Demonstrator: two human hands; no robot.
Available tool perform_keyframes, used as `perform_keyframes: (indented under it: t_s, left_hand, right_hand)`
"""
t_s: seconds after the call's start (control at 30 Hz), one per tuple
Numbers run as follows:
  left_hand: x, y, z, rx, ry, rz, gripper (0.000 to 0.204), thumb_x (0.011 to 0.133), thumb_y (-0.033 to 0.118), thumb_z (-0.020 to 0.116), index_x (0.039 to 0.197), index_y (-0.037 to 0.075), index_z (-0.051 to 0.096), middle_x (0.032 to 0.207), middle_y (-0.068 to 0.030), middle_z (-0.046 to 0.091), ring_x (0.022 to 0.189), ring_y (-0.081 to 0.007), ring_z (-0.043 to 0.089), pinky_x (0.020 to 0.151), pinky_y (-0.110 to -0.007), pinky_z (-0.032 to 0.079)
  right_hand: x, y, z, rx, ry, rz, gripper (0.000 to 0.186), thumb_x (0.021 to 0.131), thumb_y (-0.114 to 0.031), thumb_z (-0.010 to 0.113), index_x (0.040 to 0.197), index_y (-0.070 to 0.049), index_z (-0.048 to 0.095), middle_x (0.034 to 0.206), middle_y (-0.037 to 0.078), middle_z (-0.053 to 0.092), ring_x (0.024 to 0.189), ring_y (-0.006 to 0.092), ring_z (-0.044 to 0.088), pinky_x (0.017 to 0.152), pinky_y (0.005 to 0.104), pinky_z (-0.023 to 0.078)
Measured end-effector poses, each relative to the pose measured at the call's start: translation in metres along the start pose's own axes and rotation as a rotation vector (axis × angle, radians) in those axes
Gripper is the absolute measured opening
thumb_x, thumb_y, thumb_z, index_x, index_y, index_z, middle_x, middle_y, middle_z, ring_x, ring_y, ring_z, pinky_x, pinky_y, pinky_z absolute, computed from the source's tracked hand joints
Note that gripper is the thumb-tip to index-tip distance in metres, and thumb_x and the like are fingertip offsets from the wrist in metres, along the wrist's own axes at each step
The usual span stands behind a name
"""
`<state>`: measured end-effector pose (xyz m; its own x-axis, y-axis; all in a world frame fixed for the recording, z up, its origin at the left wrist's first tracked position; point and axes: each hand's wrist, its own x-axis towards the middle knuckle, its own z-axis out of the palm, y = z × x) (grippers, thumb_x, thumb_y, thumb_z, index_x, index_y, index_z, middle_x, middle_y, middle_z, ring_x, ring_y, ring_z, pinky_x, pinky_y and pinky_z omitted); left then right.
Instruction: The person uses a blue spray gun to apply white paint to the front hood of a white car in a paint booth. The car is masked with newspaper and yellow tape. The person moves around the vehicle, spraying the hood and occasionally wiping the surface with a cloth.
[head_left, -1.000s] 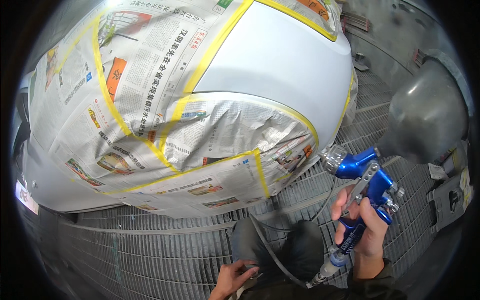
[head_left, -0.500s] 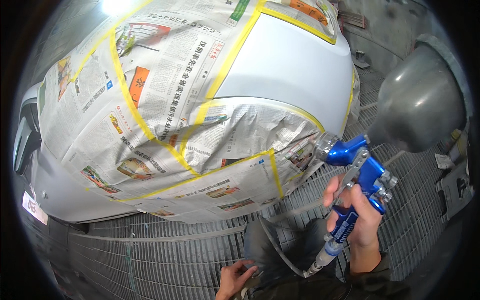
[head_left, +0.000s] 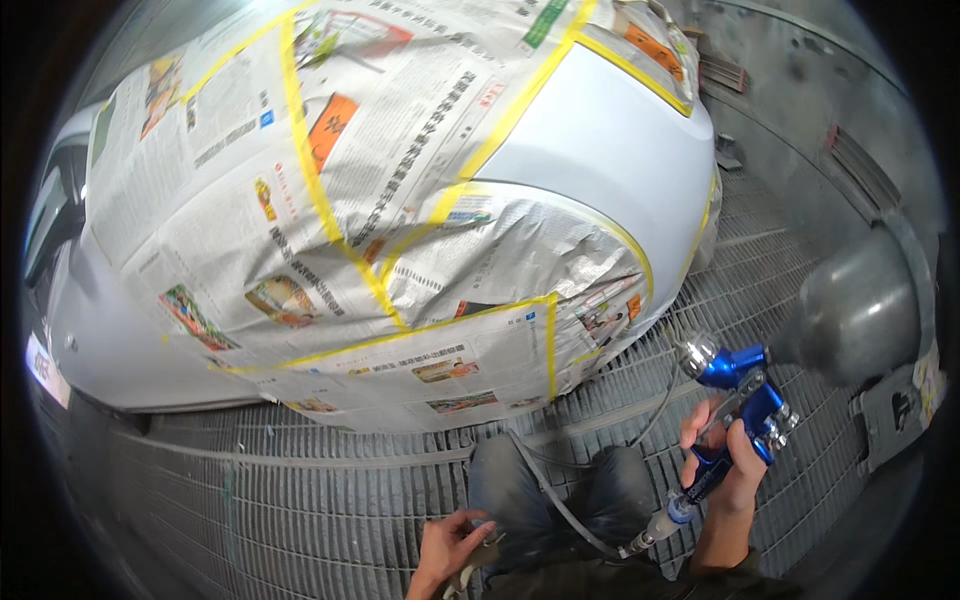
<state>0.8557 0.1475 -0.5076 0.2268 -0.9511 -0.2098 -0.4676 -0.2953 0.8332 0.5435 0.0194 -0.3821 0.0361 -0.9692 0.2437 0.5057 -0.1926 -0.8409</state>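
Observation:
My right hand (head_left: 735, 465) is wrapped round the grip of a blue spray gun (head_left: 738, 372) with a silver nozzle. A dark grey, rounded paint cup (head_left: 850, 310) sits at its far right side. From the base of the grip a grey air hose (head_left: 560, 500) curves up past my knees. The nozzle points toward the far left, apart from the car's unmasked pale panel (head_left: 600, 150). My left hand (head_left: 450, 548) rests low beside my left knee, fingers loosely bent and apart, with nothing visible in it.
Newspaper sheets (head_left: 400, 230) held by yellow masking tape (head_left: 320, 200) cover much of the car (head_left: 110, 330). Slatted metal grating (head_left: 330, 500) forms the floor. A grey wall (head_left: 790, 70) stands at the far right, and a dark panel-like object (head_left: 890, 430) lies at the right edge.
The spray gun and my right hand have moved down and slightly right, away from the car panel. The view has shifted, and my left hand appears slightly farther left.

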Motion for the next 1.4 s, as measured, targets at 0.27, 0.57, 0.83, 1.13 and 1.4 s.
perform_keyframes:
  t_s: [0.27,0.57,0.83,1.13,1.4]
  left_hand:
    - [-0.015,-0.011,0.009,-0.071,-0.006,-0.044,0.033,0.083,0.028,0.077,0.104,0.003,0.071,0.072,-0.0125,0.070,0.065,-0.0173,0.069,0.061,-0.030,0.053]
    - [-0.034,-0.024,0.013,-0.084,0.055,0.006,0.031,0.082,0.027,0.077,0.102,0.004,0.072,0.070,-0.0123,0.070,0.062,-0.0163,0.067,0.059,-0.029,0.051]
    - [-0.011,-0.029,0.011,-0.136,0.081,-0.047,0.026,0.083,0.020,0.077,0.098,0.000,0.072,0.061,-0.0075,0.066,0.054,-0.0080,0.059,0.051,-0.025,0.046]
    - [-0.003,0.131,-0.072,-0.083,-0.061,-0.098,0.026,0.082,0.022,0.077,0.095,0.000,0.072,0.058,-0.0075,0.062,0.052,-0.0089,0.057,0.051,-0.026,0.045]
    - [-0.033,0.310,-0.128,-0.023,-0.082,-0.119,0.022,0.081,0.020,0.077,0.092,0.001,0.071,0.061,-0.0097,0.063,0.053,-0.0129,0.060,0.054,-0.028,0.048]
  right_hand:
    - [-0.028,0.007,-0.024,-0.058,0.085,0.027,0.042,0.098,-0.034,0.050,0.104,0.008,0.052,0.084,0.016,0.056,0.060,0.0157,0.057,0.038,0.0217,0.050]
    - [-0.048,0.019,-0.050,-0.060,0.090,0.037,0.037,0.097,-0.028,0.051,0.109,0.007,0.052,0.095,0.015,0.057,0.082,0.0191,0.061,0.042,0.0251,0.054]
    - [-0.028,0.012,-0.033,-0.188,0.155,0.150,0.039,0.089,-0.030,0.060,0.101,0.007,0.057,0.082,0.016,0.059,0.060,0.0168,0.059,0.039,0.0236,0.050]
    - [0.045,-0.109,0.047,-0.094,0.155,0.223,0.036,0.087,-0.022,0.063,0.101,0.010,0.054,0.086,0.020,0.059,0.070,0.0222,0.063,0.042,0.0262,0.054]
    - [0.126,-0.256,0.072,-0.138,-0.123,0.630,0.028,0.090,-0.014,0.063,0.111,0.004,0.059,0.104,0.016,0.065,0.090,0.0241,0.066,0.055,0.0316,0.058]
